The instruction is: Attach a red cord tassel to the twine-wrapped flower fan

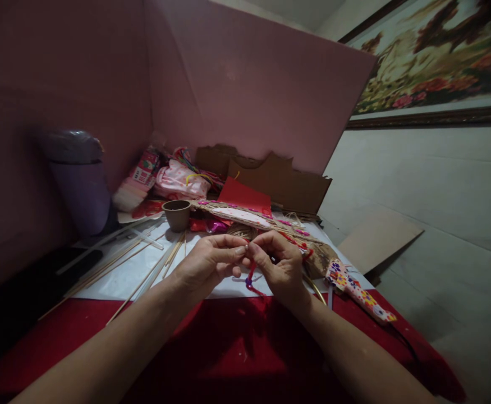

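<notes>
My left hand and my right hand meet over the near part of the white sheet, thumbs and forefingers pinched tip to tip. A tiny pale spot shows between the fingertips, too small to name. From my right hand's fingers a red cord hangs down, with a small purple bead on it. What my left fingers pinch is hidden. Just behind the hands lies a long woven twine piece with a white inlay and pink beads along its edges. More red cord lies beside my right hand.
A brown pot and thin wooden sticks are on the left, near a purple bin. A flower-patterned glue gun lies at right. Red paper, packets and torn cardboard stand at the back.
</notes>
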A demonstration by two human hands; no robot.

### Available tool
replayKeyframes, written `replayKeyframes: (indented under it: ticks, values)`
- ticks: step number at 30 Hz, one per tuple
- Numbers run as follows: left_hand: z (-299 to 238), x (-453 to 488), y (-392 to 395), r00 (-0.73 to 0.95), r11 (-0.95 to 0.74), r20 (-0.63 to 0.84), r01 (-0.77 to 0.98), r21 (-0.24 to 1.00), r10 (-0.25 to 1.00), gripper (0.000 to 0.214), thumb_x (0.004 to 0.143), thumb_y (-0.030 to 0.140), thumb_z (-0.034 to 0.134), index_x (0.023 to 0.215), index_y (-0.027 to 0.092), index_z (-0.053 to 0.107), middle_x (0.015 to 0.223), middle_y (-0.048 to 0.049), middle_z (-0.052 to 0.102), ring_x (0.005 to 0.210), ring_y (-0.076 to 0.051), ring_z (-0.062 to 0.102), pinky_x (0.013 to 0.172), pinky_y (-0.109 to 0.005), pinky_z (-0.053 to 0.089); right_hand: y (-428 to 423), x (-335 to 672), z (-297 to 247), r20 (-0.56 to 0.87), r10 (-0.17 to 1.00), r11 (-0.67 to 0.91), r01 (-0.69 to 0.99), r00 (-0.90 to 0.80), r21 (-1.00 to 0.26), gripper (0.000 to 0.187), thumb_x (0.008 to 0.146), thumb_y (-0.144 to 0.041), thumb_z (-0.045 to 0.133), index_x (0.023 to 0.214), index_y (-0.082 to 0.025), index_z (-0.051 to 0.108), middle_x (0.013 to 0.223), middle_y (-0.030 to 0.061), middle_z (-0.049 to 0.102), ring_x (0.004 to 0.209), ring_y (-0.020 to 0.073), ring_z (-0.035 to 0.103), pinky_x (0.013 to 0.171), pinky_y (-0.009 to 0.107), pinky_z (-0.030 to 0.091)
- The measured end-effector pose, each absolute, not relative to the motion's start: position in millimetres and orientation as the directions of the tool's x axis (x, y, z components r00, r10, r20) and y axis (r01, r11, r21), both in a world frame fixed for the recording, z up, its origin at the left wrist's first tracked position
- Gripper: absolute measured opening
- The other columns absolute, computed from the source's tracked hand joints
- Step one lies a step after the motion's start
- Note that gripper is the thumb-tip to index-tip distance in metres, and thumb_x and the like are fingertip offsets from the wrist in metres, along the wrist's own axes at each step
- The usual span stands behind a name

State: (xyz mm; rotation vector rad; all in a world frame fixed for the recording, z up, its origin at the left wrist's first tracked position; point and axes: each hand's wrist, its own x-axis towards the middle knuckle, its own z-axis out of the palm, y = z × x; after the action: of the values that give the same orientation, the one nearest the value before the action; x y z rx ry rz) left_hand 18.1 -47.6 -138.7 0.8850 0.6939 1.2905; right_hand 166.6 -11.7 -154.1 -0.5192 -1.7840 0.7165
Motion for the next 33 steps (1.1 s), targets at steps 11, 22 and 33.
replayKeyframes:
  ticks: [11,22,33]
  values:
    - [-138.2,19.5,-46.5,0.126,0.065,-0.001,-0.510,0.858,0.992,0.011,0.067,0.000,0.067,0.075,0.007,0.066,0.065,-0.0076,0.066,0.056,-0.012,0.062,0.045,-0.018,0.045,-5.0,163.8,-153.1,0.543,0.775,0.533,-0.129,-0.323,-0.836,0.014,0.079,-0.029,0.062,0.073,-0.018,0.057,0.061,-0.0015,0.064,0.052,0.0110,0.058,0.047,0.021,0.046]
    - [-134.3,21.6,-48.2,0.089,0.077,-0.036,-0.520,0.851,0.995,0.013,0.071,-0.004,0.060,0.077,0.006,0.064,0.066,-0.0087,0.066,0.056,-0.015,0.065,0.042,-0.018,0.046,-2.1,163.8,-153.6,0.481,0.805,0.456,-0.156,-0.346,-0.876,0.016,0.076,-0.031,0.064,0.071,-0.018,0.057,0.059,-0.0023,0.061,0.050,0.0104,0.057,0.043,0.019,0.044]
    - [-138.4,20.9,-45.5,0.129,0.101,-0.036,-0.547,0.831,0.991,0.009,0.071,0.000,0.064,0.077,0.006,0.067,0.064,-0.0069,0.066,0.056,-0.012,0.063,0.045,-0.016,0.045,-3.9,163.1,-151.8,0.502,0.795,0.481,-0.149,-0.340,-0.864,0.016,0.077,-0.030,0.064,0.071,-0.017,0.057,0.058,-0.0022,0.061,0.047,0.0088,0.053,0.040,0.017,0.042]
